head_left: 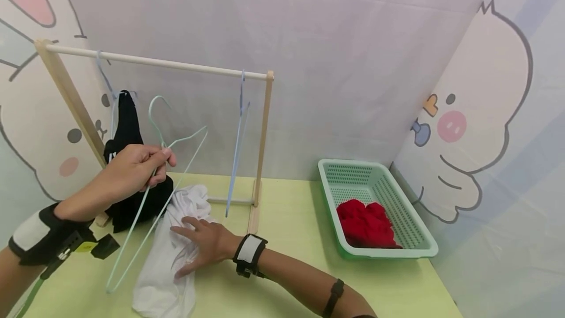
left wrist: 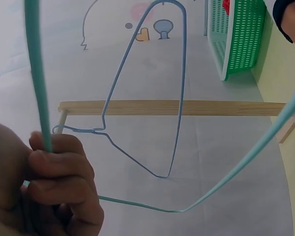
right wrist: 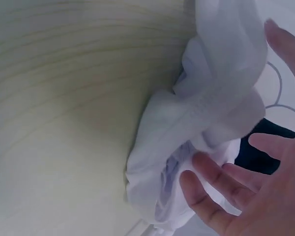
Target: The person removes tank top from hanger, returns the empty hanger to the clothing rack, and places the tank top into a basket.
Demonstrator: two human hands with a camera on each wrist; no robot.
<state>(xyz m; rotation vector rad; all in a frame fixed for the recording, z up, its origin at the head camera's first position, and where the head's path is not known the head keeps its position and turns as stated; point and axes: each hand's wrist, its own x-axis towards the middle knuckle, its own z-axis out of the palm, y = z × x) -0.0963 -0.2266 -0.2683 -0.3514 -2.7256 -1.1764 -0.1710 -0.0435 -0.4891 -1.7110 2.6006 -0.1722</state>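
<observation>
My left hand [head_left: 137, 168] grips a mint-green wire hanger [left wrist: 35, 69] by its neck, thumb on top, with the hook pointing up. The hanger is held tilted above the table, partly in front of a crumpled white garment [head_left: 161, 278]. Over that garment my right hand [head_left: 209, 242] spreads its fingers apart. In the right wrist view the fingertips [right wrist: 189, 182] are at the white cloth's folds without curling round it; whether they touch it I cannot tell.
A wooden rack [head_left: 176, 64] bears a bare blue hanger [head_left: 235, 161] on its right and a black garment [head_left: 125, 121] on a hanger at its left. On the table's [head_left: 291, 220] right, a green basket [head_left: 324, 200] holds a red garment [head_left: 366, 222].
</observation>
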